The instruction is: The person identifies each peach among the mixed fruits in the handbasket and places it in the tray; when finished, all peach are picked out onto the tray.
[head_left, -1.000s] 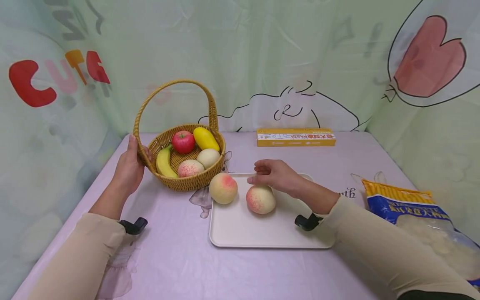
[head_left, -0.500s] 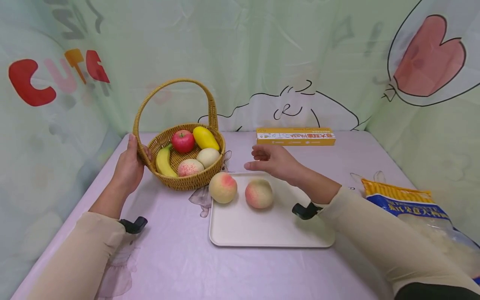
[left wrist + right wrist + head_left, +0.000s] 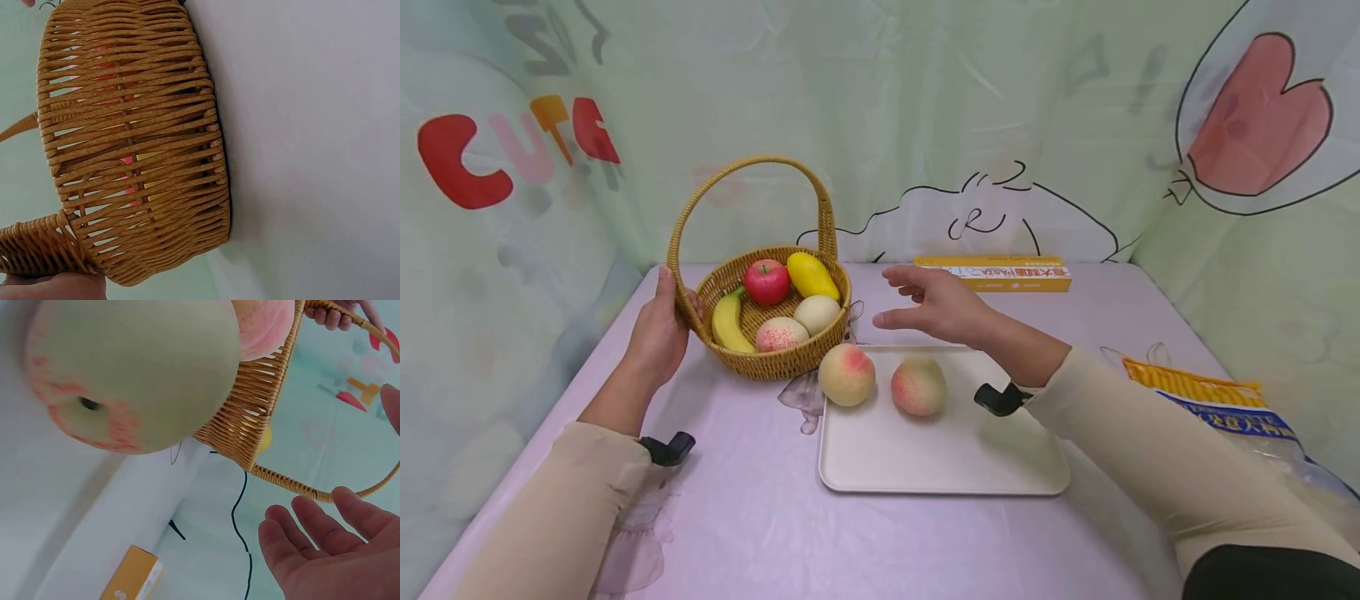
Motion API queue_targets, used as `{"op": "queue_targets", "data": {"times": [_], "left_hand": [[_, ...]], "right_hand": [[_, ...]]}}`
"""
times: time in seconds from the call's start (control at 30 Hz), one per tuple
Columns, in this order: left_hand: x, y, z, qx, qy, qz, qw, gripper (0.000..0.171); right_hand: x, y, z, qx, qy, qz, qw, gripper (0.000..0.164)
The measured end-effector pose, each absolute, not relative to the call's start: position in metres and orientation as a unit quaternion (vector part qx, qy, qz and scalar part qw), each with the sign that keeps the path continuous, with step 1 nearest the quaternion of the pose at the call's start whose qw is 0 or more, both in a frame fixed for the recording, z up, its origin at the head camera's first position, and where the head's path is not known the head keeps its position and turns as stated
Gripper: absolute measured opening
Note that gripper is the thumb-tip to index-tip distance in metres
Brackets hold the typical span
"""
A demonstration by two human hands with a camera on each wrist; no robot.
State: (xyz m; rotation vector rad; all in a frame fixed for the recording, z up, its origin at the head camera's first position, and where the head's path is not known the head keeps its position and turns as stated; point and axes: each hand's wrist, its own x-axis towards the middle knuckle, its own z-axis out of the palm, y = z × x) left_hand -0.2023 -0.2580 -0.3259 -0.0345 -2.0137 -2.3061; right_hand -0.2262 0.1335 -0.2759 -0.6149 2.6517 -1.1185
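Handle [image 3: 760, 158] of the basket [image 3: 775, 365] is held near its base by the left grip [image 3: 660, 340]. Right grip [image 3: 942, 307] is loosely spread, nothing held, near the tray [image 3: 940, 467]'s far edge. Basket's on the table [image 3: 737, 517]; two peaches [image 3: 919, 387] are on the tray. Peaches: probably light, firm; best taken round the middle. Basket: likely light, stiff.

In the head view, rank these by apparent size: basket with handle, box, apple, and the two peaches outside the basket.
1. Basket
2. Box, partly behind the right hand
3. Left peach and right peach: too alike to rank
4. Apple
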Motion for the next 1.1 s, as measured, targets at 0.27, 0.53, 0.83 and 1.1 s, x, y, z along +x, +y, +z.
{"op": "queue_targets", "data": {"times": [0.27, 0.53, 0.83, 1.1], "left_hand": [[-0.203, -0.26, -0.327, -0.014, -0.651, -0.758, 0.042, 0.058], [-0.203, -0.26, -0.325, -0.016, -0.645, -0.763, 0.038, 0.057], [-0.205, -0.259, -0.326, -0.02, -0.634, -0.772, 0.042, 0.056], [-0.204, -0.259, -0.326, -0.021, -0.642, -0.765, 0.04, 0.058]], "right_hand": [[-0.232, 0.11, -0.265, -0.246, 0.924, -0.279, 0.092, 0.084], [-0.246, 0.087, -0.267, -0.271, 0.933, -0.218, 0.092, 0.084], [-0.256, 0.066, -0.278, -0.306, 0.929, -0.19, 0.08, 0.078], [-0.264, 0.047, -0.286, -0.297, 0.937, -0.163, 0.08, 0.075]]}}
